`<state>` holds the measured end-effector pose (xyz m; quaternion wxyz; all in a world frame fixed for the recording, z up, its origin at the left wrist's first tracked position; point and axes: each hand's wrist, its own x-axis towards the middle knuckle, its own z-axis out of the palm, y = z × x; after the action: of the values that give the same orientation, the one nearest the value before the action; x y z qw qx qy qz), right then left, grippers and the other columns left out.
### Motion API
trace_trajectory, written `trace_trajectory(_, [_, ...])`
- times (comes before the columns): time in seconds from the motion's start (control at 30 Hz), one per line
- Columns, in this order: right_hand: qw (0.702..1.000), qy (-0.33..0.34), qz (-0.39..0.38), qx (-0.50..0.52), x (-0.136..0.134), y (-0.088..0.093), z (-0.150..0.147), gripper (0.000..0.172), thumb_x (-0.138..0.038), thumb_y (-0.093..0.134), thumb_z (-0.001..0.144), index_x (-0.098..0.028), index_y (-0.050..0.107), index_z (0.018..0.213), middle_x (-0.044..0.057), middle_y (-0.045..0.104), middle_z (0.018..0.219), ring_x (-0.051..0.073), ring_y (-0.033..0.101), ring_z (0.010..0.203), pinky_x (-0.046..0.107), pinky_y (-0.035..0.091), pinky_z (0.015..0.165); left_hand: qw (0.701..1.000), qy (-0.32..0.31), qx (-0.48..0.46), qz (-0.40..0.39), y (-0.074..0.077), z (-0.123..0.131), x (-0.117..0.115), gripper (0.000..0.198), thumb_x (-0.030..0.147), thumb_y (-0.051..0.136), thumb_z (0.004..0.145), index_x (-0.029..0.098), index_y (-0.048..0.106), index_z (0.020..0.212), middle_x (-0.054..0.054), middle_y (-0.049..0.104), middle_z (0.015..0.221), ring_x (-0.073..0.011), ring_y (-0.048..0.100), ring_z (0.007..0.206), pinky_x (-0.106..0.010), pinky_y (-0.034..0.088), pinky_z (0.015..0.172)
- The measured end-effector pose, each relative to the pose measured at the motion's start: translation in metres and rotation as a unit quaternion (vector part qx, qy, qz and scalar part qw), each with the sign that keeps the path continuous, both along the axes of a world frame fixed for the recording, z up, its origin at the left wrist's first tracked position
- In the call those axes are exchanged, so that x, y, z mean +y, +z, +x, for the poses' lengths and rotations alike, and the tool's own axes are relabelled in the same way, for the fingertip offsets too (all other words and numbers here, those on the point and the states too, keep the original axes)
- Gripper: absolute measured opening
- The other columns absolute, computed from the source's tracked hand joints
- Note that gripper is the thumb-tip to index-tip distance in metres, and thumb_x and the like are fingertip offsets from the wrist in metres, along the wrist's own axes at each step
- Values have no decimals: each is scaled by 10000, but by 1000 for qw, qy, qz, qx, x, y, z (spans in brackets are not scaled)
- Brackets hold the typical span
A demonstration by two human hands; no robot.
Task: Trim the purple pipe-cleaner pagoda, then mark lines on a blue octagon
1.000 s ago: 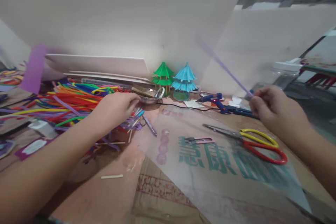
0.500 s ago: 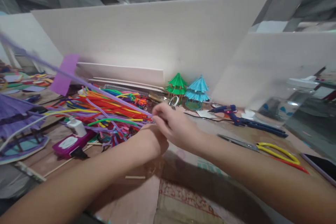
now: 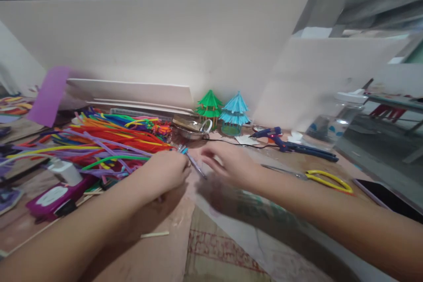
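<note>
My left hand [image 3: 168, 168] is closed, its fingertips curled under and partly hidden. Out past those fingertips sticks a thin purple piece [image 3: 197, 165] with light blue bits at its upper end; blur hides its exact kind. Just to the right, my right hand [image 3: 229, 161] has its fingers curved, with a gap between thumb and forefinger and nothing visible in it. The two hands are slightly apart above the table. Left of them lies a heap of coloured pipe cleaners [image 3: 115, 137], in red, purple, yellow, green and blue.
Green [image 3: 209, 105] and blue [image 3: 235, 112] miniature pavilions stand by the white board [image 3: 165, 39]. A glue gun [image 3: 277, 137], yellow-handled scissors [image 3: 327, 179], a phone [image 3: 390, 198] and a clear jar [image 3: 340, 116] are at right. At left are a magenta power strip [image 3: 49, 202] and a purple sheet [image 3: 49, 97].
The long purple strand that stretched from my hands to the upper left is out of sight. My hands have moved apart, and the view has turned right.
</note>
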<state>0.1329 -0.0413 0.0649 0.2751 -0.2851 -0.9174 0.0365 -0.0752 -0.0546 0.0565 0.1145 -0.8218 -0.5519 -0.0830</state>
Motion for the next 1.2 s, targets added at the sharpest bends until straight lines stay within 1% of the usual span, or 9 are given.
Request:
trace_trajectory(0.07, [999,2,39,-24,-10,-19,40,169,-135,494,955,-167,623,851,85,698,795,208,617,729,306,434,664,998,41,24,-29,13,-1,4,222,325,581,951,187,747,899,-80,758,864,-243,717,788,-345,562,703])
trace_trajectory(0.2, [995,-20,73,-70,-33,-50,82,261,-113,450,970,-161,647,805,83,671,731,210,600,684,312,432,641,992,76,93,38,31,2,29,306,219,465,924,187,759,1003,-118,782,1003,-289,731,945,-357,539,796])
trace_trajectory(0.37, [997,4,50,-57,-43,-64,86,264,-92,457,965,-148,662,808,89,663,745,211,596,694,316,451,644,984,91,146,44,25,10,74,275,91,495,852,106,739,980,-183,744,1061,-315,700,1019,-377,511,848])
trace_trajectory(0.5, [999,18,-7,-33,-37,-65,90,221,-79,474,949,-142,672,872,95,663,806,216,606,756,317,471,673,979,104,158,76,19,13,91,242,107,478,899,79,685,1021,-197,706,1037,-320,671,1006,-384,498,833])
trace_trajectory(0.6, [999,30,-19,-30,-35,-64,93,220,-89,472,954,-143,677,896,99,667,832,222,598,779,328,473,690,978,99,158,96,16,14,96,223,185,546,912,108,638,1100,-170,676,1062,-317,639,1028,-383,494,848])
trace_trajectory(0.87, [998,30,-31,-44,-34,-63,94,212,-106,489,967,-129,686,891,105,674,852,224,590,791,335,457,706,982,58,150,99,2,21,100,179,190,528,942,114,689,956,-175,659,1012,-334,634,1028,-418,502,856])
trace_trajectory(0.97, [998,33,-28,-39,-34,-64,95,213,-109,490,970,-125,686,889,106,672,846,222,587,785,332,452,698,982,68,139,104,12,18,94,156,189,549,933,139,696,924,-154,664,1012,-315,646,1000,-393,512,807])
trace_trajectory(1.1, [999,37,-22,-32,-33,-64,94,203,-108,495,967,-123,687,900,110,676,851,225,586,791,333,452,699,982,84,116,120,37,11,80,116,223,594,913,175,699,922,-117,661,1123,-298,639,1060,-357,513,795])
trace_trajectory(1.2, [998,40,-25,-32,-33,-64,93,200,-99,496,963,-120,688,907,112,679,853,224,585,788,330,452,697,983,101,87,125,53,9,72,115,259,624,889,198,712,929,-87,668,1099,-292,646,1066,-338,511,772])
